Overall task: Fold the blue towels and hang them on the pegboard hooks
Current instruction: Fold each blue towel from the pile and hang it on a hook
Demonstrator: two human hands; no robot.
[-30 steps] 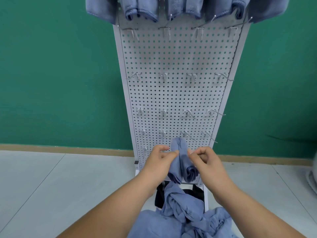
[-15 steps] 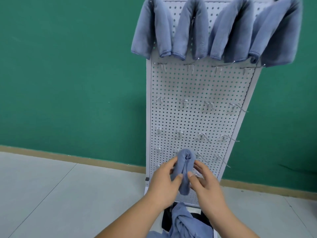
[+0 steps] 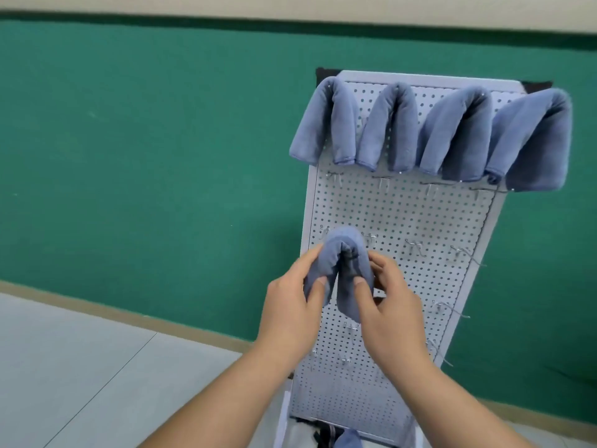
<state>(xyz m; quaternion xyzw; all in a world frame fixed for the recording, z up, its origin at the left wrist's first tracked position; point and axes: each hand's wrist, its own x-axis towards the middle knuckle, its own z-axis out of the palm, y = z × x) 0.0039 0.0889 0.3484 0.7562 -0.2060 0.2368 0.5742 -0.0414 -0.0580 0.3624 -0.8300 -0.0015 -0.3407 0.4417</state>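
Left hand [image 3: 290,313], right hand [image 3: 389,315], pinching folded towel [image 3: 343,250]

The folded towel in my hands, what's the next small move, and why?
Probably push the folded towel forward and drop its fold over the left end hook beside it. Both the left hand and right hand pinch its two halves apart, fold uppermost, right in front of the pegboard at that row; four hung towels already fill the top row.

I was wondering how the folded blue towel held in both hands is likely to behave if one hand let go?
The towel looks floppy: it arches limply between the left hand and right hand, so one side would probably droop. Likely light, as fingertip grips carry it. The hung towels sag alike.
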